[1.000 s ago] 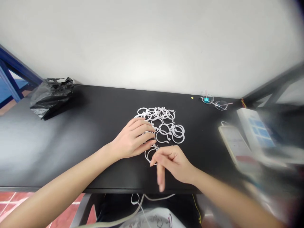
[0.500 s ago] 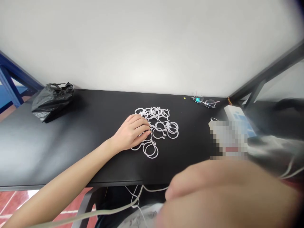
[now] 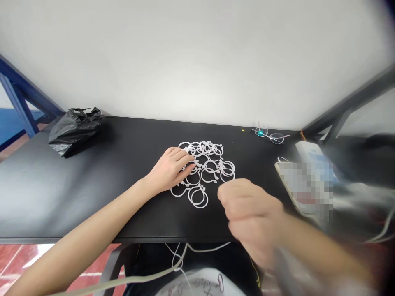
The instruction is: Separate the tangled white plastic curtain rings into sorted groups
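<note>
A loose pile of white open rings [image 3: 212,150] with small knobbed ends lies on the black table [image 3: 129,135]. My left hand [image 3: 169,169] rests at the pile's left side, palm down. Its fingers reach over several rings, with the thumb apart from them, and partly hide what lies underneath. To the front right of the pile, my right hand [image 3: 251,209] is raised and curled into a fist, a little blurred. Whatever it may hold is hidden by the fingers. Two overlapping rings [image 3: 198,197] lie nearest the table's front edge.
A crumpled black plastic bag [image 3: 77,127] sits at the back left. Eyeglasses [image 3: 269,136] lie at the back right, near a phone-like flat object [image 3: 285,181], a white and blue box [image 3: 316,154] and clear plastic. Pale cord [image 3: 138,280] hangs along the front edge.
My right hand has moved forward and away from the camera, up to the right of the rings. The left hand stays on the pile, its thumb slightly lower. The view has shifted slightly.
</note>
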A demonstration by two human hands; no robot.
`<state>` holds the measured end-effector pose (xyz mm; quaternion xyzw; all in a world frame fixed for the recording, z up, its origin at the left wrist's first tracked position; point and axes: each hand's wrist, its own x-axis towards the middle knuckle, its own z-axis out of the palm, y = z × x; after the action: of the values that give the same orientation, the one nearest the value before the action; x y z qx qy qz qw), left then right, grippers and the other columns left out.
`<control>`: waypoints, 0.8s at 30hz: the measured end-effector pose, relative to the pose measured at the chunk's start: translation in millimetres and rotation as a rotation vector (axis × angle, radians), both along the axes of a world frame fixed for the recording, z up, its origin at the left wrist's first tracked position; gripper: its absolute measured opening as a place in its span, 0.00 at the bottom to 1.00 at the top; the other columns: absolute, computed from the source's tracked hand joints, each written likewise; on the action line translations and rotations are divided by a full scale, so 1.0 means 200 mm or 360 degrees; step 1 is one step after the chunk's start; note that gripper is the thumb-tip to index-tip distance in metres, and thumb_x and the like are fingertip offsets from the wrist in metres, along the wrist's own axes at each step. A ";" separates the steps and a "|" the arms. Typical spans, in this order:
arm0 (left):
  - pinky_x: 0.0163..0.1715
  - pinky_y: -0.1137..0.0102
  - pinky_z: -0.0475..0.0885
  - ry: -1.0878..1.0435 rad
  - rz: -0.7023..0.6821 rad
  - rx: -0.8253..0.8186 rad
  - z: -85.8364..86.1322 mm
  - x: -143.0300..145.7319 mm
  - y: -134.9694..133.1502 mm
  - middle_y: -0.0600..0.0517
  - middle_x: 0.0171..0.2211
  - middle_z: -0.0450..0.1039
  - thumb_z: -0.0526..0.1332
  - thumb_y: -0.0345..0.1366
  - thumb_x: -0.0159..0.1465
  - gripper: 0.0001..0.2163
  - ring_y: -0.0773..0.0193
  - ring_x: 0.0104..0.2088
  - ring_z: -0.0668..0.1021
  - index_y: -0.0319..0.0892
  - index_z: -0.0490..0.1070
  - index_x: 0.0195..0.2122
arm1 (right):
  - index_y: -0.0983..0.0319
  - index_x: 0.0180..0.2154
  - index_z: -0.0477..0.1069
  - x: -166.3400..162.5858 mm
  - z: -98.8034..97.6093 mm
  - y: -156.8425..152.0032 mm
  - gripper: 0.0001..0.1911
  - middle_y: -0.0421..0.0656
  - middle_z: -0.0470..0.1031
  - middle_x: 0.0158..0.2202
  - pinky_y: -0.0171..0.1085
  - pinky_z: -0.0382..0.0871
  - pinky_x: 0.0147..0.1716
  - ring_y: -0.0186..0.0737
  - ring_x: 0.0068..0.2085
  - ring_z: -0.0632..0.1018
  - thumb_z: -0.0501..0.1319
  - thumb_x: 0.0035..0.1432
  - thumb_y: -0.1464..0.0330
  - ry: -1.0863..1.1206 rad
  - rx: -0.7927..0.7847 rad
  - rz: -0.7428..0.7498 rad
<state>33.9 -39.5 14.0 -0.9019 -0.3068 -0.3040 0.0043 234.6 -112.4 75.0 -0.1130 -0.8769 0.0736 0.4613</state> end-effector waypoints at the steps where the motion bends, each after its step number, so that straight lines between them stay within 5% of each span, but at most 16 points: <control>1: 0.43 0.61 0.69 0.0000 0.0022 -0.0011 0.00 0.00 0.00 0.46 0.36 0.76 0.54 0.35 0.70 0.09 0.57 0.39 0.75 0.38 0.71 0.43 | 0.58 0.20 0.54 -0.02 -0.05 0.05 0.26 0.35 0.50 0.15 0.35 0.57 0.16 0.32 0.15 0.56 0.39 0.70 0.59 0.0329 0.0040 0.0014; 3: 0.42 0.61 0.68 -0.0011 0.0051 -0.0022 0.00 0.00 0.00 0.46 0.36 0.76 0.53 0.36 0.71 0.09 0.57 0.39 0.75 0.38 0.71 0.43 | 0.58 0.23 0.54 -0.03 -0.13 0.12 0.22 0.33 0.50 0.16 0.34 0.52 0.14 0.31 0.15 0.56 0.46 0.70 0.57 0.0592 0.0117 0.0007; 6: 0.42 0.61 0.68 -0.0001 0.0057 -0.0009 0.01 -0.01 0.00 0.46 0.35 0.75 0.53 0.35 0.70 0.09 0.57 0.39 0.75 0.38 0.71 0.42 | 0.58 0.25 0.54 -0.01 -0.22 0.16 0.17 0.32 0.55 0.16 0.32 0.54 0.16 0.29 0.16 0.60 0.57 0.61 0.77 0.0401 -0.0083 -0.0311; 10: 0.43 0.62 0.68 0.0030 0.0073 0.0017 0.01 -0.01 0.00 0.47 0.34 0.75 0.54 0.35 0.70 0.08 0.57 0.38 0.75 0.39 0.71 0.41 | 0.59 0.28 0.59 0.04 -0.30 0.16 0.14 0.35 0.67 0.22 0.31 0.59 0.19 0.30 0.21 0.67 0.60 0.57 0.80 0.0574 -0.0214 -0.0585; 17: 0.43 0.63 0.67 0.0135 0.0065 -0.0036 -0.01 0.00 0.00 0.48 0.33 0.75 0.53 0.35 0.70 0.09 0.58 0.37 0.75 0.39 0.71 0.40 | 0.60 0.21 0.46 0.06 -0.37 0.20 0.24 0.32 0.48 0.19 0.33 0.49 0.19 0.28 0.19 0.54 0.58 0.58 0.80 0.0648 -0.0420 -0.0681; 24: 0.36 0.64 0.65 0.0171 0.0123 -0.0149 0.01 0.00 0.00 0.51 0.28 0.70 0.57 0.39 0.67 0.10 0.60 0.32 0.72 0.40 0.66 0.30 | 0.60 0.21 0.41 0.08 -0.33 0.19 0.26 0.33 0.44 0.17 0.34 0.46 0.19 0.27 0.18 0.51 0.58 0.62 0.75 0.0538 -0.0420 -0.0734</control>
<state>34.2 -40.2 15.8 -0.9036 -0.3545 -0.2403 -0.0097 250.9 -75.1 9.4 -0.3539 -0.7220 0.0979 0.5864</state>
